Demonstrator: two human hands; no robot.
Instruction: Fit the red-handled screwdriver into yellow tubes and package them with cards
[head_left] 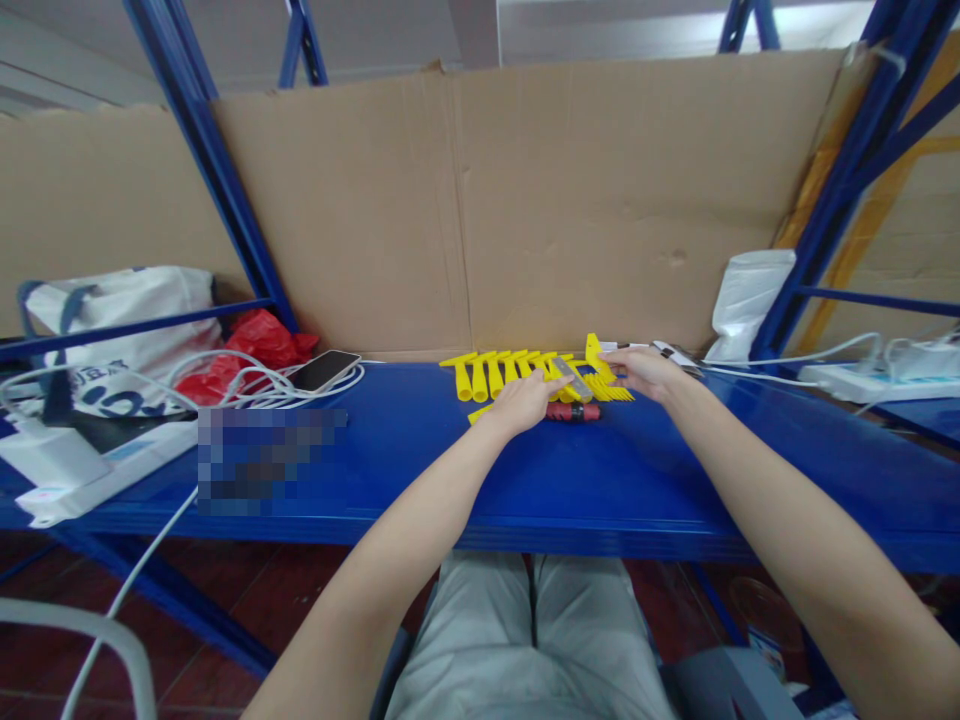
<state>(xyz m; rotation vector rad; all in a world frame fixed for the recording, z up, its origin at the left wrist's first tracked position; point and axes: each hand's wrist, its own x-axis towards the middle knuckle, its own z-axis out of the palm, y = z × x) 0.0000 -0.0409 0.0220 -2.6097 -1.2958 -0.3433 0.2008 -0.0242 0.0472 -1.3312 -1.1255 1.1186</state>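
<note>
Cables and a phone (pixel 324 369) lie at the middle left of the blue worktop (pixel 600 480). We should keep them out of our way. In the middle, our left hand (pixel 525 400) rests open on the yellow plastic pieces (pixel 487 372), fingers on a small grey bar (pixel 571 379). A red tool (pixel 576 411) lies just below. Our right hand (pixel 645 372) pinches one yellow piece (pixel 596 355). We should hold the row still and pull gently.
</note>
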